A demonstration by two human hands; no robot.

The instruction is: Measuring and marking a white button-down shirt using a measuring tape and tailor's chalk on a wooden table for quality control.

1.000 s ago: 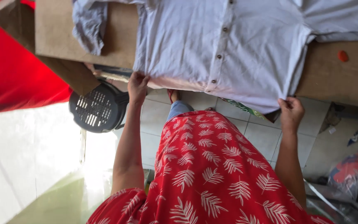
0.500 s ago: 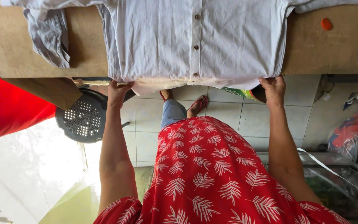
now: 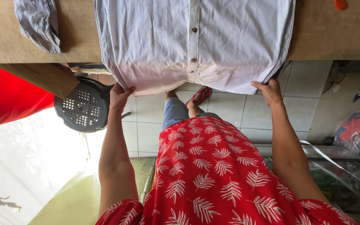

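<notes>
A pale blue buttoned shirt (image 3: 196, 41) lies front-up on a wooden table (image 3: 334, 37), its hem hanging over the near edge. My left hand (image 3: 119, 96) grips the hem's left corner. My right hand (image 3: 268, 91) grips the hem's right corner. One sleeve (image 3: 38, 23) lies bunched at the far left of the table. I wear a red top with white leaf print (image 3: 213, 175).
A grey perforated plastic stool (image 3: 82, 110) stands on the white tiled floor under the table's left side. Red fabric (image 3: 9, 100) hangs at left. An orange object (image 3: 341, 4) sits at the table's top right. Colourful bags (image 3: 355, 129) and a glass case (image 3: 346, 179) are at right.
The view has swung so the table edge sits level and the shirt is centred. Both hands have stayed on the hem corners, and the shirt lies flatter and more spread.
</notes>
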